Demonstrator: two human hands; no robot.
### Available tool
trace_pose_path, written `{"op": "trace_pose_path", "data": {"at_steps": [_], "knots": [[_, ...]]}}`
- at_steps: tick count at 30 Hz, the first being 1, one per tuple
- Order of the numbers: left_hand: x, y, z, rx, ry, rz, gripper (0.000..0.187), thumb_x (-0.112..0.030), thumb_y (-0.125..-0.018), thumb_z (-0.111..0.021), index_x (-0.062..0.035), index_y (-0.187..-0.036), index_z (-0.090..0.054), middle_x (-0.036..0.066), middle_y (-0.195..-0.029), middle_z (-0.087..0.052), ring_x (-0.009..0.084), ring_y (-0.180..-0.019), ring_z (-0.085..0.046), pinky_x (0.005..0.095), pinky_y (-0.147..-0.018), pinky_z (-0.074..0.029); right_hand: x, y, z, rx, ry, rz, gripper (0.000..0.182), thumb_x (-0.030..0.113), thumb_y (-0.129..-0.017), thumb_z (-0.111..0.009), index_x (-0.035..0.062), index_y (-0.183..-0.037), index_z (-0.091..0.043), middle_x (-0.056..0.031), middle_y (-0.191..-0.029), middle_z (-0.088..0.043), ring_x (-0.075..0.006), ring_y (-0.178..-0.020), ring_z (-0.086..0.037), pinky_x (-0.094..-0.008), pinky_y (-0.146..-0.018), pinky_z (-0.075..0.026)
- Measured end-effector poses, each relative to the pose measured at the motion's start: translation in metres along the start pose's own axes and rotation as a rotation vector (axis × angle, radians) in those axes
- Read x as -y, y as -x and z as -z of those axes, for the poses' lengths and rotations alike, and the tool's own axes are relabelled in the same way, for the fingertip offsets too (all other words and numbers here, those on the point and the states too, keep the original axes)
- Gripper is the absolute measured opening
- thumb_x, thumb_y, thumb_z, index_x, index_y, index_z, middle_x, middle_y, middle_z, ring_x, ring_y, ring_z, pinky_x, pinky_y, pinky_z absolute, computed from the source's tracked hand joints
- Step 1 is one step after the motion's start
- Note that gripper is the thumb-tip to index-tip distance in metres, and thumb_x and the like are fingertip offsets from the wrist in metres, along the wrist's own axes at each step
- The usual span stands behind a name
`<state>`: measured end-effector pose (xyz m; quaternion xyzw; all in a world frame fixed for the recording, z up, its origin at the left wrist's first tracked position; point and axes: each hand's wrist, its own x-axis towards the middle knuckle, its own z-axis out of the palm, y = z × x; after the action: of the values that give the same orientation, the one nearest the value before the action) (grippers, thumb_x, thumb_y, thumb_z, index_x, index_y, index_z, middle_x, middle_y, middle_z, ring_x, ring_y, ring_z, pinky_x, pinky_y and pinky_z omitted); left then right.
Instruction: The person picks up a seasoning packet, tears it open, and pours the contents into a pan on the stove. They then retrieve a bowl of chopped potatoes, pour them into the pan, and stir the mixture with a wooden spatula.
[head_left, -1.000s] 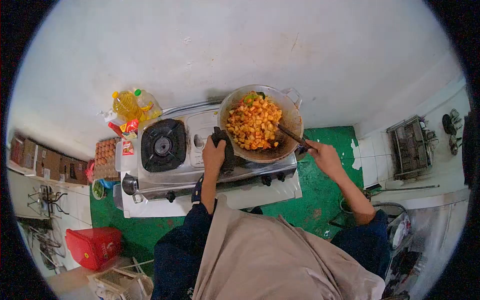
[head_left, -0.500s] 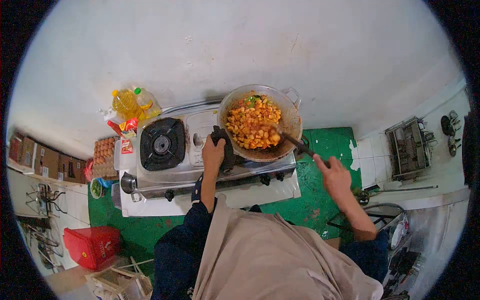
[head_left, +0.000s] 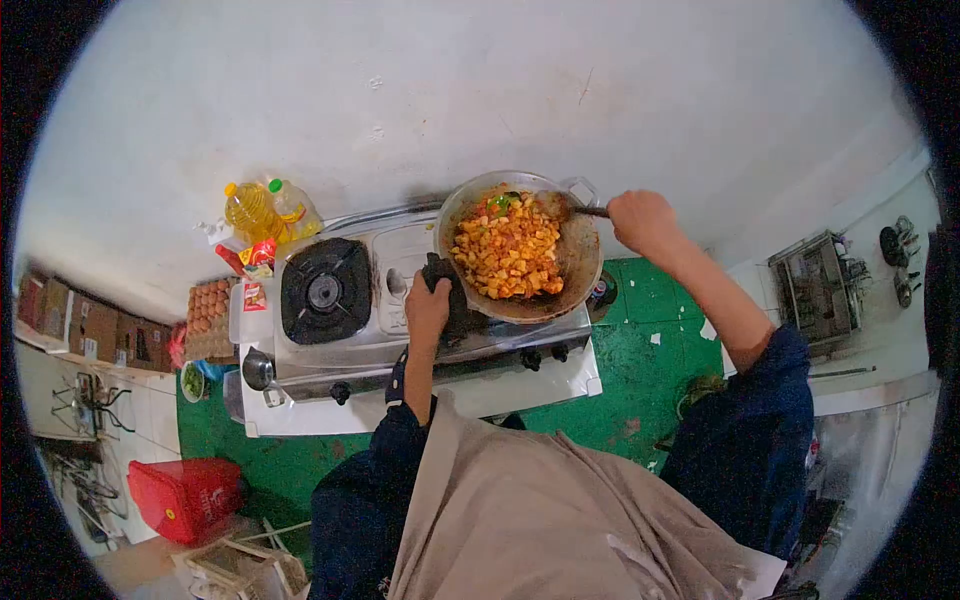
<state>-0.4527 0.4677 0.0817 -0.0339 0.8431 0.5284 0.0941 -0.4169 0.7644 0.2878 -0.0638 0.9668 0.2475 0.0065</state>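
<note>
A large metal wok (head_left: 583, 262) full of orange-red diced food (head_left: 508, 248), with some green leaves near its top, stands on the right side of the stove (head_left: 395, 255). My left hand (head_left: 428, 308) is closed on a dark cloth (head_left: 456, 308) at the wok's left edge; the handle beneath is hidden. In my right hand (head_left: 641, 222), at the wok's upper right, is the dark handle of a spatula (head_left: 592, 211). The spatula's blade, blurred, lies at the food's upper right side.
Left of the wok is a black burner (head_left: 325, 290). Oil bottles (head_left: 250, 208), seasoning packets (head_left: 257, 257), an egg tray (head_left: 209, 315) and a small metal pot (head_left: 258, 368) stand farther left. A red box (head_left: 185, 497) is on the lower left.
My right hand has moved up and away from me with the spatula, from the wok's lower right to its upper right. My left hand stays on the cloth.
</note>
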Motion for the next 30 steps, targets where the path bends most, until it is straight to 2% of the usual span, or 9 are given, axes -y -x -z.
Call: {"op": "trace_pose_path", "data": {"at_steps": [2, 5, 7, 10, 14, 19, 22, 25, 30], "knots": [[0.000, 0.002, 0.000, 0.015, 0.055, 0.008, 0.066, -0.031, -0.079, -0.056, 0.0099, -0.129, -0.038, 0.029, -0.120, -0.050, 0.0388, -0.111, -0.050, 0.0401, -0.094, -0.039, -0.004, -0.004, -0.053, 0.035, -0.116, -0.020, 0.023, 0.011, -0.076, -0.054, 0.0099, -0.098, -0.062, -0.0139, -0.076, -0.061, -0.0295, -0.073, -0.063, -0.0414, -0.056, -0.051], [-0.016, 0.008, 0.004, -0.023, -0.066, 0.059, 0.069, -0.032, -0.079, -0.056, 0.0095, -0.131, -0.035, 0.030, -0.122, -0.049, 0.0391, -0.113, -0.049, 0.0402, -0.095, -0.038, 0.025, 0.026, -0.067, -0.100, -0.233, -0.060, 0.039, 0.007, -0.074, -0.055, 0.0132, -0.113, -0.057, -0.0143, -0.079, -0.058, -0.0314, -0.069, -0.062, -0.0401, -0.054, -0.050], [-0.014, 0.006, 0.006, 0.005, -0.069, 0.048, 0.071, -0.032, -0.080, -0.056, 0.0094, -0.132, -0.033, 0.030, -0.123, -0.048, 0.0392, -0.114, -0.048, 0.0403, -0.096, -0.038, 0.038, 0.055, -0.073, -0.191, -0.247, 0.028, 0.055, 0.004, -0.072, -0.055, 0.0179, -0.125, -0.050, -0.0117, -0.079, -0.053, -0.0295, -0.066, -0.059, -0.0377, -0.054, -0.050], [-0.012, 0.006, 0.003, -0.010, -0.065, 0.037, 0.071, -0.034, -0.081, -0.056, 0.0093, -0.132, -0.033, 0.029, -0.124, -0.047, 0.0390, -0.115, -0.048, 0.0402, -0.096, -0.038, 0.040, 0.097, -0.070, -0.269, -0.250, 0.120, 0.057, 0.006, -0.074, -0.053, 0.0152, -0.130, -0.045, -0.0135, -0.087, -0.054, -0.0281, -0.069, -0.060, -0.0392, -0.056, -0.051], [0.005, -0.003, -0.003, -0.020, -0.066, 0.008, 0.070, -0.036, -0.083, -0.055, 0.0096, -0.132, -0.034, 0.029, -0.124, -0.048, 0.0387, -0.115, -0.048, 0.0402, -0.095, -0.039, 0.021, 0.128, -0.048, -0.180, -0.204, 0.009, 0.056, 0.005, -0.074, -0.054, 0.0166, -0.128, -0.047, -0.0112, -0.086, -0.054, -0.0272, -0.068, -0.059, -0.0375, -0.055, -0.051], [-0.009, 0.003, 0.002, -0.016, -0.060, -0.005, 0.068, -0.032, -0.082, -0.056, 0.0099, -0.131, -0.035, 0.030, -0.119, -0.051, 0.0390, -0.110, -0.052, 0.0408, -0.092, -0.041, -0.001, 0.092, -0.036, -0.034, -0.130, -0.231, 0.050, 0.007, -0.074, -0.056, 0.0192, -0.122, -0.053, -0.0138, -0.085, -0.059, -0.0303, -0.071, -0.063, -0.0399, -0.057, -0.052], [-0.002, -0.001, 0.000, -0.020, -0.043, -0.028, 0.064, -0.030, -0.081, -0.056, 0.0092, -0.129, -0.038, 0.028, -0.116, -0.054, 0.0388, -0.106, -0.054, 0.0411, -0.090, -0.042, -0.013, 0.049, -0.056, 0.067, -0.229, -0.191, 0.041, 0.009, -0.075, -0.056, 0.0194, -0.115, -0.059, -0.0181, -0.081, -0.063, -0.0324, -0.074, -0.064, -0.0426, -0.059, -0.052], [-0.007, 0.002, 0.002, -0.007, -0.019, -0.041, 0.060, -0.030, -0.081, -0.055, 0.0074, -0.126, -0.041, 0.026, -0.113, -0.056, 0.0383, -0.103, -0.055, 0.0411, -0.089, -0.043, -0.010, 0.008, -0.084, 0.011, -0.434, -0.070, 0.034, 0.011, -0.078, -0.054, 0.0163, -0.111, -0.063, -0.0185, -0.077, -0.062, -0.0320, -0.072, -0.062, -0.0451, -0.062, -0.050], [-0.011, 0.005, 0.003, -0.003, -0.034, -0.001, 0.055, -0.031, -0.081, -0.054, 0.0047, -0.122, -0.045, 0.023, -0.110, -0.057, 0.0377, -0.100, -0.056, 0.0416, -0.087, -0.043, 0.023, 0.016, -0.066, -0.078, -0.414, 0.028, 0.043, 0.013, -0.076, -0.057, 0.0204, -0.118, -0.056, -0.0166, -0.083, -0.061, -0.0316, -0.074, -0.062, -0.0426, -0.063, -0.051]]}}
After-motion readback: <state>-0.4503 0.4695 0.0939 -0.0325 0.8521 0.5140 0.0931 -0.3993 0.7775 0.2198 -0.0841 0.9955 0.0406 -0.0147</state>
